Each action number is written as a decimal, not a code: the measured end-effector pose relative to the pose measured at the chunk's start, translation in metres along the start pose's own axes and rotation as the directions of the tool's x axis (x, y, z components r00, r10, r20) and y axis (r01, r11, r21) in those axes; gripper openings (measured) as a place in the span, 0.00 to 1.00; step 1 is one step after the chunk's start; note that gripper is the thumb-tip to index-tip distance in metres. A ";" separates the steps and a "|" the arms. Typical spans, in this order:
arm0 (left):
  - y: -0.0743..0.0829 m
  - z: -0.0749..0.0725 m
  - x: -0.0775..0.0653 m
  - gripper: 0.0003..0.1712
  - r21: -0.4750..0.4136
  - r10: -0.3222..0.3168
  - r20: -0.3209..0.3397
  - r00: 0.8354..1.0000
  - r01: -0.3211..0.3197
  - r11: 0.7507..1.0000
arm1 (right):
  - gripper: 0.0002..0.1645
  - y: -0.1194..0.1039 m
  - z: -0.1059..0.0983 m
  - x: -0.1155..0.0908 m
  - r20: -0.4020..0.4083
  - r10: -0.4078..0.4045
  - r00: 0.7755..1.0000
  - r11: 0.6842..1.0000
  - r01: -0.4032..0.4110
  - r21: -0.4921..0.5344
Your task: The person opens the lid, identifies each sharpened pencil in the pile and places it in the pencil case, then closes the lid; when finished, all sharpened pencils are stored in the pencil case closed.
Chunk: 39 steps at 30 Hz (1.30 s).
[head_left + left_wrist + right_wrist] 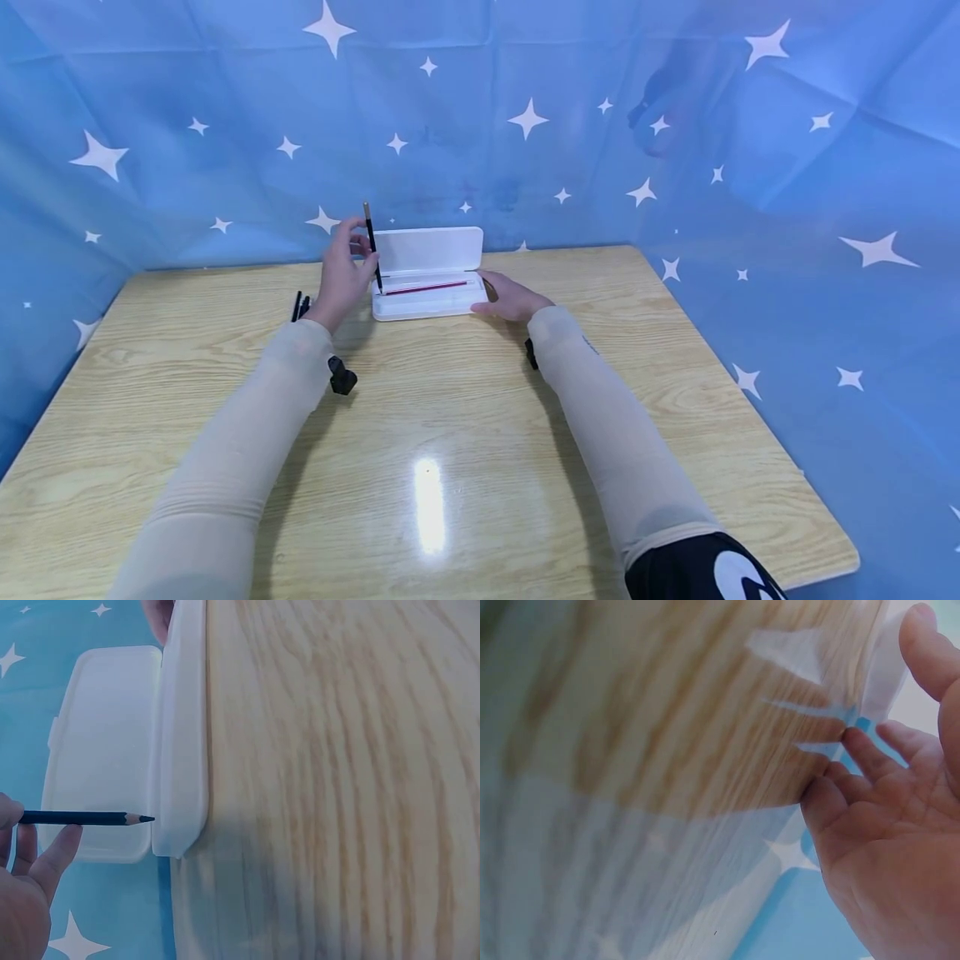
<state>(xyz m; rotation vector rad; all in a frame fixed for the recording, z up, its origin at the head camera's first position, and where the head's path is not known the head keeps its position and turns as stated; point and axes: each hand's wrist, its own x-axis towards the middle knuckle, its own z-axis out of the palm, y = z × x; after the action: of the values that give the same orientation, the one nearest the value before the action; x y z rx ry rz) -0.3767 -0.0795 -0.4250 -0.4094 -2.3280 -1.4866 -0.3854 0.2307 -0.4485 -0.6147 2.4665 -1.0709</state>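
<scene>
Upper middle of the frame, a bit left: left hand (347, 273) has its fingers pinching a slim black pencil (372, 244), near vertical, sharpened tip down at the white case (431, 309). Case is smooth, rounded, flipped open, thin red stick (425, 288) lying almost level inside. Right hand (513, 298) grips its right end. Woodgrain counter (480, 392), kinda shiny.

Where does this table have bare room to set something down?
Free: the table between left sleeve and right sleeve, and beyond each to the side edges. Crowded: around the white case, left hand, pencil, right hand and dark sticks.
</scene>
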 end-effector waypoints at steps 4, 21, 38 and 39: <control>-0.002 0.003 0.000 0.29 0.005 -0.005 0.005 1.000 0.005 1.000 | 0.42 0.002 0.000 0.001 -0.012 0.022 1.000 1.000 -0.022 -0.009; -0.015 0.008 0.001 0.29 0.103 -0.002 0.062 0.998 -0.005 0.995 | 0.44 0.002 0.000 0.001 -0.002 0.029 1.000 0.999 -0.029 0.025; -0.009 0.020 0.010 0.22 0.218 0.020 0.245 0.969 -0.075 0.973 | 0.45 0.007 0.000 0.003 -0.002 0.043 0.999 0.999 -0.043 -0.016; -0.009 0.021 0.012 0.20 0.228 0.024 0.259 0.966 -0.085 0.970 | 0.45 0.006 0.000 0.003 -0.004 0.043 0.999 0.999 -0.043 -0.023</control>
<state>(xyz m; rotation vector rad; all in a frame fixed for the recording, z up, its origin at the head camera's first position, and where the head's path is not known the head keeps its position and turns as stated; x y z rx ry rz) -0.3938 -0.0633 -0.4356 -0.6251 -2.6313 -1.1677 -0.3896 0.2329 -0.4535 -0.5646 2.4864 -1.0296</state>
